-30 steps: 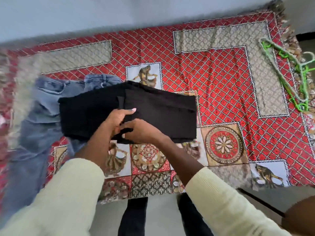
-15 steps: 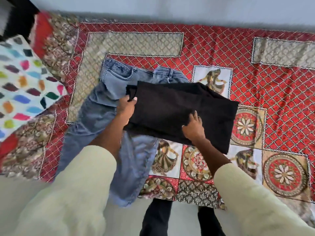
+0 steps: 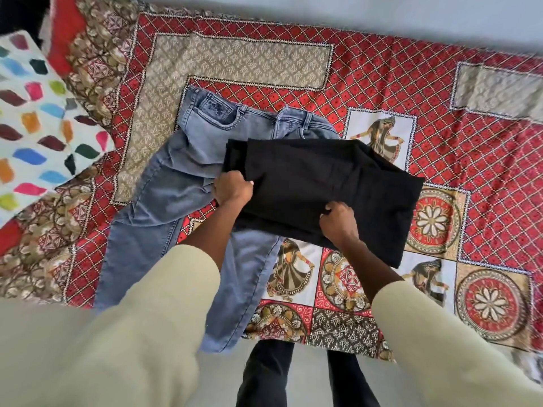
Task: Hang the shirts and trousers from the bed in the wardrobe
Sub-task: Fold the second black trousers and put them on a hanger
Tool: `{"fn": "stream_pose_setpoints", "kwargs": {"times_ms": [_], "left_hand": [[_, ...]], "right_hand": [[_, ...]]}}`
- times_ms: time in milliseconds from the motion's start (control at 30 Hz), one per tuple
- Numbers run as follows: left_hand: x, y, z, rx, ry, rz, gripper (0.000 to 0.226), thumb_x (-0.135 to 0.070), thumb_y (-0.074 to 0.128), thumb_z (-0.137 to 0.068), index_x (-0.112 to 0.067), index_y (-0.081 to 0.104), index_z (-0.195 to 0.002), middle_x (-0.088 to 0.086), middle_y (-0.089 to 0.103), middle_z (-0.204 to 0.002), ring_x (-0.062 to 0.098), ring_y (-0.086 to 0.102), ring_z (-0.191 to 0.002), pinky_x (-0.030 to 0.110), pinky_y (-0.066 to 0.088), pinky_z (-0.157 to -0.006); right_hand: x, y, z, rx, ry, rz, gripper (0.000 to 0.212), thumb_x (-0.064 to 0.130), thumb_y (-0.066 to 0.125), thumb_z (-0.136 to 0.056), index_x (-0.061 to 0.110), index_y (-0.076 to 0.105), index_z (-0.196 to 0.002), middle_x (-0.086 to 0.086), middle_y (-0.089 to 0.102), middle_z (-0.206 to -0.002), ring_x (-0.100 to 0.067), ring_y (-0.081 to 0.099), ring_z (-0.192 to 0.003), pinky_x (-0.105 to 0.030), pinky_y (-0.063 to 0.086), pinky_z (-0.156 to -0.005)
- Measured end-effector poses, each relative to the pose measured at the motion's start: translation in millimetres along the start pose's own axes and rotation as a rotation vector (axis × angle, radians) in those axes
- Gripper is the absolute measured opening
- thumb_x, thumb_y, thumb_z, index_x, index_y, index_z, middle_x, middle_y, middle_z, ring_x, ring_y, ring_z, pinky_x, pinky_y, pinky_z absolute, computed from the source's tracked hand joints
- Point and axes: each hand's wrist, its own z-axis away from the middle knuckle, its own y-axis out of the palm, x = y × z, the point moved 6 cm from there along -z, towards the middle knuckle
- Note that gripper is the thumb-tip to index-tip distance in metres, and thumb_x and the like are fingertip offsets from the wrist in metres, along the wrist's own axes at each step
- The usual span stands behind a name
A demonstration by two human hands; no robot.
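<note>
1. The black garment (image 3: 323, 189), folded into a flat rectangle, is lying on the bed (image 3: 382, 77), its left part overlapping the jeans (image 3: 176, 183) and its right part resting on the patterned cover.
2. Its long axis is running left to right across the bed, tilted so the right end sits nearer the person. Whether it is a shirt or trousers cannot be told from this fold.
3. The left hand (image 3: 232, 189) is gripping the garment's left edge, fingers curled round the cloth.
4. The right hand (image 3: 338, 221) is pinching the near edge, fingers bent into the fabric.
5. The jeans are lying spread out, waistband toward the wall and legs running down toward the near edge of the bed, one hem hanging just over it.
6. A pillow (image 3: 38, 118) with coloured patches is sitting at the left end of the bed, well apart from both garments.
7. Handling judgement: the black garment appears soft, light and limp; it is likely to unfold and sag if lifted by one edge alone. Holding two well-separated points along one edge, as both hands are now doing, should keep it controlled.
8. The jeans appear heavier and stiffer; the waistband looks the soundest place to take hold.
9. No hanger or wardrobe is showing in this view.
</note>
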Motion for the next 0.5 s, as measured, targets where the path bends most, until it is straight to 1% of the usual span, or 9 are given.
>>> {"fn": "stream_pose_setpoints", "kwargs": {"times_ms": [33, 100, 167, 200, 267, 300, 367, 433, 500], "left_hand": [[0, -3, 0, -0.020, 0.024, 0.053, 0.028, -0.032, 0.063, -0.091, -0.006, 0.065, -0.103, 0.017, 0.065, -0.115, 0.039, 0.056, -0.111, 0.039, 0.045, -0.087], [4, -10, 5, -0.053, 0.038, 0.258, 0.023, -0.021, 0.056, -0.097, -0.001, 0.058, -0.109, 0.017, 0.062, -0.113, 0.034, 0.057, -0.105, 0.029, 0.036, -0.076], [12, -18, 14, -0.130, 0.055, 0.358, 0.020, -0.013, 0.050, -0.100, 0.003, 0.051, -0.112, 0.017, 0.059, -0.110, 0.030, 0.055, -0.096, 0.023, 0.029, -0.071], [18, -20, 17, -0.162, 0.047, 0.358, 0.018, -0.010, 0.049, -0.099, 0.003, 0.049, -0.112, 0.018, 0.059, -0.110, 0.029, 0.054, -0.095, 0.024, 0.029, -0.072], [34, -19, 18, -0.210, -0.011, 0.358, 0.017, -0.006, 0.047, -0.098, 0.001, 0.048, -0.113, 0.021, 0.060, -0.113, 0.034, 0.057, -0.100, 0.032, 0.035, -0.075], [43, -16, 16, -0.208, -0.064, 0.359, 0.019, -0.005, 0.048, -0.096, 0.001, 0.049, -0.114, 0.022, 0.061, -0.114, 0.037, 0.058, -0.104, 0.037, 0.039, -0.078], [59, -9, 7, -0.147, -0.148, 0.322, 0.031, -0.003, 0.051, -0.085, 0.004, 0.053, -0.116, 0.022, 0.062, -0.114, 0.040, 0.059, -0.106, 0.041, 0.045, -0.084], [67, -2, -2, -0.083, -0.160, 0.289, 0.044, -0.010, 0.055, -0.072, 0.001, 0.056, -0.115, 0.020, 0.063, -0.113, 0.040, 0.060, -0.107, 0.044, 0.051, -0.089], [65, 0, -11, -0.055, -0.122, 0.318, 0.052, -0.026, 0.070, -0.071, -0.007, 0.056, -0.118, 0.015, 0.061, -0.119, 0.035, 0.058, -0.112, 0.045, 0.048, -0.097]], "right_hand": [[2, 0, 0, -0.005, 0.001, 0.002, 0.038, 0.010, 0.055, -0.085, 0.000, 0.063, -0.121, -0.019, 0.060, -0.126, -0.038, 0.051, -0.118, -0.044, 0.045, -0.101], [6, 2, 1, -0.001, 0.008, 0.022, 0.040, 0.010, 0.055, -0.086, 0.000, 0.060, -0.124, -0.018, 0.057, -0.130, -0.038, 0.048, -0.121, -0.044, 0.043, -0.102], [7, 4, 0, 0.006, 0.019, 0.038, 0.042, 0.010, 0.054, -0.086, -0.001, 0.056, -0.127, -0.017, 0.054, -0.133, -0.037, 0.045, -0.125, -0.044, 0.040, -0.104], [8, 6, -2, 0.007, 0.021, 0.046, 0.043, 0.010, 0.054, -0.086, -0.001, 0.054, -0.128, -0.016, 0.053, -0.135, -0.036, 0.045, -0.126, -0.044, 0.039, -0.105], [11, 9, -4, 0.010, 0.014, 0.063, 0.044, 0.010, 0.052, -0.087, -0.001, 0.052, -0.130, -0.014, 0.050, -0.139, -0.035, 0.043, -0.128, -0.044, 0.037, -0.107], [12, 11, -5, 0.017, 0.013, 0.066, 0.045, 0.010, 0.052, -0.088, -0.001, 0.050, -0.132, -0.013, 0.047, -0.142, -0.035, 0.041, -0.130, -0.045, 0.037, -0.108], [11, 18, -8, 0.044, 0.012, 0.079, 0.048, 0.012, 0.051, -0.088, 0.001, 0.049, -0.135, -0.010, 0.042, -0.148, -0.034, 0.038, -0.134, -0.046, 0.035, -0.110], [7, 21, -12, 0.044, 0.004, 0.080, 0.049, 0.011, 0.051, -0.088, 0.002, 0.050, -0.136, -0.010, 0.043, -0.148, -0.033, 0.039, -0.134, -0.046, 0.036, -0.109], [0, 13, -14, -0.054, 0.011, 0.034, 0.046, 0.009, 0.052, -0.086, 0.001, 0.054, -0.132, -0.015, 0.050, -0.140, -0.036, 0.043, -0.128, -0.045, 0.037, -0.107]]}}
